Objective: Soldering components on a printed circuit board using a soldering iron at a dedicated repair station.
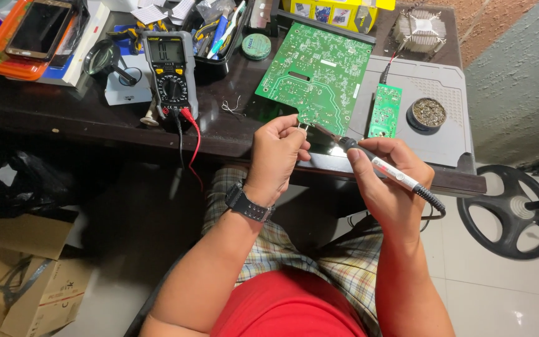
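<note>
A large green circuit board [316, 73] lies tilted on the dark desk, its near corner lifted. My left hand [276, 156], with a black wristwatch, pinches that near corner between thumb and fingers. My right hand [385, 171] grips a white and black soldering iron [389, 171] like a pen. Its tip points up and left and touches the board's near edge beside my left fingers. The iron's black cable runs off below my right hand.
A small green circuit board [385, 110] and a round tin of brass wool [426, 113] lie on a grey work mat [435, 134]. A grey multimeter [170, 75] with red and black leads, a magnifier [104, 61], an orange tray [17, 37] and a heat sink [420, 28] sit further back. Cardboard boxes [26, 274] stand on the floor at left.
</note>
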